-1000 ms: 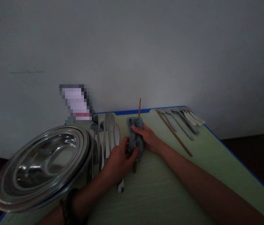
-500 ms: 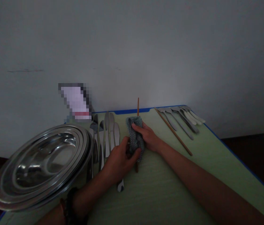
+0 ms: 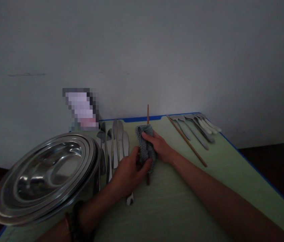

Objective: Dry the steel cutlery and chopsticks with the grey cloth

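Observation:
Both of my hands grip a grey checked cloth [image 3: 145, 148] wrapped around a wooden chopstick [image 3: 148, 114]. The chopstick's thin end sticks out above the cloth and its thick end below; its middle is hidden. My left hand [image 3: 129, 168] is closed on the lower part of the cloth, fingertips partly hidden. Higher up, my right hand [image 3: 160, 146] pinches the cloth from the right, thumb on top. Just left of my left hand lie several table knives [image 3: 115, 144]. A second chopstick [image 3: 188, 143] rests on the table to the right of my right hand.
A stack of shiny metal bowls [image 3: 48, 181] stands at the left of the green table [image 3: 172, 208]. Several forks and spoons [image 3: 197, 129] lie at the far right. A blurred-out phone-like object [image 3: 81, 107] leans on the wall behind the table.
Hardly anything differs. The chopstick's lower end has shifted very slightly to the right, while both hands keep their hold on the cloth.

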`<state>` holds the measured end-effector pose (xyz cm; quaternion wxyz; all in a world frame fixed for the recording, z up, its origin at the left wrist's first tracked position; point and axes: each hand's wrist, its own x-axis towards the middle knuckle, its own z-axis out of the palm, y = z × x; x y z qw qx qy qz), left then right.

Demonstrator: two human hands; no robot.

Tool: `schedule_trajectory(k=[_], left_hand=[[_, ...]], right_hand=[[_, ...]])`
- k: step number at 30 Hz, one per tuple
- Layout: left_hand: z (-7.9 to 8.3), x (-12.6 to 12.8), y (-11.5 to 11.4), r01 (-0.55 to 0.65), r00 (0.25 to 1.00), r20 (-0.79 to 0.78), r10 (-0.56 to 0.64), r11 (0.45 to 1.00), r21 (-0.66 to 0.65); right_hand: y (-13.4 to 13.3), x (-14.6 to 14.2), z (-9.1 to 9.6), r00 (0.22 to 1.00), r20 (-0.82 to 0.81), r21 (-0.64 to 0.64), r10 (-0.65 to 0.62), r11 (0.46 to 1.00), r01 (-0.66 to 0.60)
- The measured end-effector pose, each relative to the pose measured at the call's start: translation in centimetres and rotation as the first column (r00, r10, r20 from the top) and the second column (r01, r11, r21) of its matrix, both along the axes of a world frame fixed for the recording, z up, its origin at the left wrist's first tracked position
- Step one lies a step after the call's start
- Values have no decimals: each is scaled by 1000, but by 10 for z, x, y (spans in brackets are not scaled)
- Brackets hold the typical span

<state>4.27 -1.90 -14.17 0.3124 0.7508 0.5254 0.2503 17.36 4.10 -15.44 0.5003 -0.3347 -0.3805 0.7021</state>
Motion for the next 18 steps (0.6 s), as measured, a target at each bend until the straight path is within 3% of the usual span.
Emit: schedule_trajectory(k=[18], left_hand=[[1, 0, 0, 9, 999, -46, -9, 1000, 2]], right_hand=[[-1, -2, 1, 1000, 4, -14, -19, 1000, 19]])
